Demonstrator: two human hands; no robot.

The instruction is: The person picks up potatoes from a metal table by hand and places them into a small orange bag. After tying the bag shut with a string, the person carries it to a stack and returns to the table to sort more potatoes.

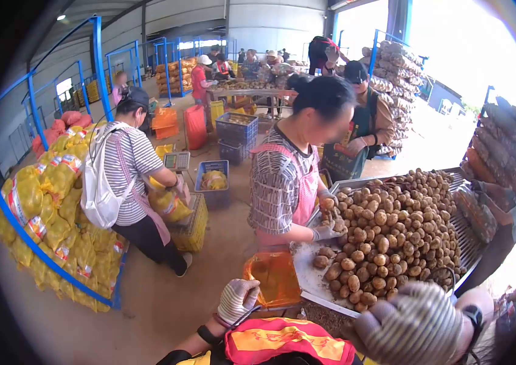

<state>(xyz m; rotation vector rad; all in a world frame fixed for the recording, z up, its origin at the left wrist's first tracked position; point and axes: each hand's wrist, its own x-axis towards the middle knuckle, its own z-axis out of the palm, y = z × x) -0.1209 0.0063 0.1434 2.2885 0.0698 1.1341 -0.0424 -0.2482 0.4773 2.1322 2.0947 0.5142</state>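
Note:
My left hand (238, 301), in a striped work glove, is closed with its fingers curled in. It is beside the left edge of an orange mesh bag (272, 281), and what its fingers hold, if anything, is hidden. My right hand (413, 323), gloved alike, is over the near edge of the metal sorting table (325, 296). Its fingers are bent downward, and their undersides are out of sight. Just beyond it lies a large heap of brown potatoes (391, 228).
Left of the table, a person in a pink apron (308, 191) handles potatoes. Another person at the right holds a filled sack (475, 213). Yellow mesh sacks (57, 219) are stacked at far left, near a yellow crate (190, 225) and a blue crate (212, 193).

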